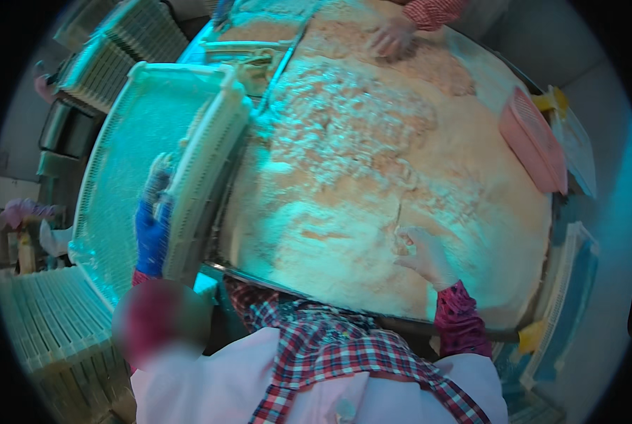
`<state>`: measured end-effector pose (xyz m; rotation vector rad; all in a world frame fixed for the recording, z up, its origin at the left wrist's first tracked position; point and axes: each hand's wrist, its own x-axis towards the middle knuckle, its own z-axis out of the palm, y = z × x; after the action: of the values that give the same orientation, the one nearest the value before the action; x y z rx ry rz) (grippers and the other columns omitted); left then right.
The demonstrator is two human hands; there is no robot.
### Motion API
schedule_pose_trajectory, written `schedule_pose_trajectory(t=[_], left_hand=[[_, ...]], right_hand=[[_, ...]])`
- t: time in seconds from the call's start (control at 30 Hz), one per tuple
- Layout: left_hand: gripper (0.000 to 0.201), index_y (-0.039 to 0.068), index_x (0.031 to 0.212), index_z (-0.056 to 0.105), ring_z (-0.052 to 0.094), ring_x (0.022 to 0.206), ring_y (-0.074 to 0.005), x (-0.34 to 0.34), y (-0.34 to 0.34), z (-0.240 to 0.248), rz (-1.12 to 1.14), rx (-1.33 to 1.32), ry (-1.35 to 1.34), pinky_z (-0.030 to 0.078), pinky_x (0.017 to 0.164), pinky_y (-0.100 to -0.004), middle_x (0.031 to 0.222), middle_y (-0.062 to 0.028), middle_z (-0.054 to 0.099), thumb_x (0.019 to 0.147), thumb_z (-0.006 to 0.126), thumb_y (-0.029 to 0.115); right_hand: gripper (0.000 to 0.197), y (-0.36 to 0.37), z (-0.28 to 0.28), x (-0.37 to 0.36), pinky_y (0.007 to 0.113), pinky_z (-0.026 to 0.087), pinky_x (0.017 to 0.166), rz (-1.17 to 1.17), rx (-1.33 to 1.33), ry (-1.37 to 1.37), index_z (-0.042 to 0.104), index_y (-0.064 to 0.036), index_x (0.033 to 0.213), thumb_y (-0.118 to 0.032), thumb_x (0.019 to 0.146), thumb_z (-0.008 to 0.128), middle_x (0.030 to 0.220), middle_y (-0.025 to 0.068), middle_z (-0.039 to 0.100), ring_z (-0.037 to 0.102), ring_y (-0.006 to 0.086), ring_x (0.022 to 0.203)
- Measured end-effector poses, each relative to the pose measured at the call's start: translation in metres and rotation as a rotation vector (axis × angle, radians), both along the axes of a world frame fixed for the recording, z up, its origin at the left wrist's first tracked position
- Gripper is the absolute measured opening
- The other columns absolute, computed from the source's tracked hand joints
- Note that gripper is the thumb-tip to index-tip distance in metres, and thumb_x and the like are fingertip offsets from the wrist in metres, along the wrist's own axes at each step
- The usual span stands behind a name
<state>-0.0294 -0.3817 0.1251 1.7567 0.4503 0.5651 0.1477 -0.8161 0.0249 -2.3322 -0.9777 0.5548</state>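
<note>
White-dusted pieces [351, 124] seem mid-gathering, needing light pinching; whether left hand [152, 230] or curled right hand [428, 258] grasps any is unclear.

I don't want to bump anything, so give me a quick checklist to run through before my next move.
1. Right hand gloved: ok, in a pale glove.
2. Nothing in its grip: cannot tell; something small may be at the fingertips.
3. Left hand away from the pale tray: not ok, it is over the tray, near the right wall.
4. Co-worker's hand apart from yours: ok, it is at the far side of the table.
5. Pink basket apart from your right hand: ok, it is by the table's right edge.
</note>
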Motion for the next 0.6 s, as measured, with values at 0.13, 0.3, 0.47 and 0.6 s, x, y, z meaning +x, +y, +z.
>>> schedule_pose_trajectory(t=[0.13, 0.3, 0.47, 0.6], left_hand=[[0.069, 0.006, 0.132, 0.042, 0.046, 0.119, -0.0324, 0.028, -0.121, -0.075, -0.633, 0.467, 0.188, 0.035, 0.1, -0.0412, 0.129, -0.0175, 0.048, 0.073, 0.073, 0.02], [0.05, 0.012, 0.121, 0.051, 0.053, 0.105, -0.0317, 0.088, -0.215, -0.169, -0.635, 0.794, 0.194, 0.044, 0.084, -0.0424, 0.122, -0.013, 0.053, 0.073, 0.064, 0.017], [0.023, 0.013, 0.101, 0.063, 0.058, 0.092, -0.0296, 0.095, -0.172, -0.189, -0.531, 0.934, 0.112, 0.048, 0.076, -0.0392, 0.107, -0.0096, 0.061, 0.079, 0.057, 0.013], [0.031, 0.007, 0.105, 0.062, 0.06, 0.089, -0.0327, 0.082, -0.146, -0.176, -0.36, 0.63, 0.18, 0.049, 0.079, -0.0381, 0.104, -0.0138, 0.062, 0.074, 0.064, 0.011]], right_hand=[[0.059, 0.017, -0.028, -0.034, 0.041, 0.039, 0.091, -0.235, 0.074, -0.339, 0.047, -0.0036, 0.119, -0.02, 0.068, 0.073, 0.118, 0.018, 0.05, 0.048, 0.033, 0.111], [0.042, 0.042, -0.057, -0.051, 0.037, 0.042, 0.088, -0.591, 0.296, 0.033, 0.048, -0.0018, 0.118, -0.015, 0.081, 0.063, 0.112, 0.0175, 0.054, 0.053, 0.0299, 0.104], [0.03, 0.008, -0.029, -0.039, 0.031, 0.045, 0.08, -0.889, 0.796, 0.48, 0.051, -0.0023, 0.113, -0.012, 0.086, 0.058, 0.104, 0.0099, 0.056, 0.055, 0.02, 0.098], [0.027, 0.021, -0.008, -0.042, 0.032, 0.047, 0.078, -0.531, 0.649, 0.069, 0.054, -0.0043, 0.11, -0.007, 0.083, 0.06, 0.099, 0.0067, 0.06, 0.059, 0.0224, 0.093]])
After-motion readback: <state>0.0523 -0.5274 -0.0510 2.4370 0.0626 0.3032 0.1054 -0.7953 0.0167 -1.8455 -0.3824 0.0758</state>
